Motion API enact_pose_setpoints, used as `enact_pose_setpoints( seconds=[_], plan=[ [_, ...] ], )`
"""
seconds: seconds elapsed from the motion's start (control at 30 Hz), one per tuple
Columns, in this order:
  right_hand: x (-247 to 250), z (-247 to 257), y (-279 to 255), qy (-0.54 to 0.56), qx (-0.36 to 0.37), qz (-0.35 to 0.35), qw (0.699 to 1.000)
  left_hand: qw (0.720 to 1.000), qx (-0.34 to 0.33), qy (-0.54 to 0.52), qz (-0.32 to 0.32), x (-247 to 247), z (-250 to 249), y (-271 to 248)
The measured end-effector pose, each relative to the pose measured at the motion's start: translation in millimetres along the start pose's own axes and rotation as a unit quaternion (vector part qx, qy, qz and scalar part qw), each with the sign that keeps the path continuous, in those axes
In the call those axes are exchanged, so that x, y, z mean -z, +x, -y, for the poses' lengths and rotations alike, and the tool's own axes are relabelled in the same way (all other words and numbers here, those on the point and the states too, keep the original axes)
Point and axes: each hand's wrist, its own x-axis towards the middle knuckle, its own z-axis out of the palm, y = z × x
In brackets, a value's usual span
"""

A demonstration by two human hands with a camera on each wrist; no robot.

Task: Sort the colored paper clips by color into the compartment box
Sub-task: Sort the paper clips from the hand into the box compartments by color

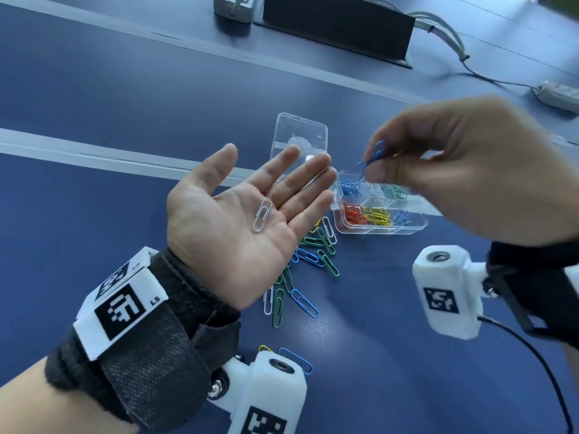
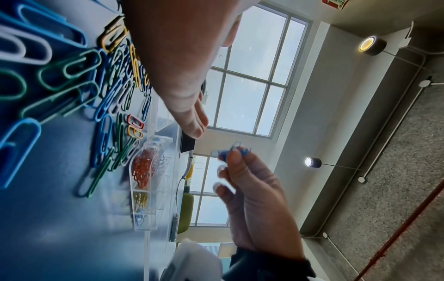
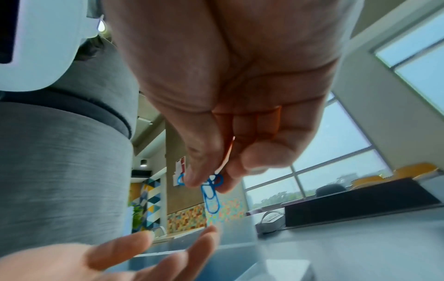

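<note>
With the left hand [image 1: 238, 220] open under a white clip [image 1: 262, 214], the right hand [image 1: 454, 170], pinching blue clips [image 1: 374, 156], should drop them squarely into the compartment box [image 1: 380, 208] blue section.

Not much to read here tbh. The only clear text was "L5", printed small in black on the white tag [image 1: 125, 308] strapped to the left wrist band, right next to its black-and-white square marker pattern. In the left wrist view there was a red and white sign [image 2: 336, 3] up at the top edge, cut off by the frame, with what looked like "RE" on it, too cropped to be sure.
</note>
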Motion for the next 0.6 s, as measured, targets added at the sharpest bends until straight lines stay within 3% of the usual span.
enact_pose_setpoints(
  seconds=[0.33, 0.6],
  plan=[
    [-12.9, -34.5, -7.9, -0.120, -0.096, -0.010, 0.988, 1.000, -0.012, 0.017, -0.023, 0.4, -0.7, 1.1],
    [-5.3, -31.7, 6.0, -0.136, -0.098, -0.034, 0.985, 0.999, -0.017, 0.018, -0.022, 1.3, -1.2, 2.2]
  ],
)
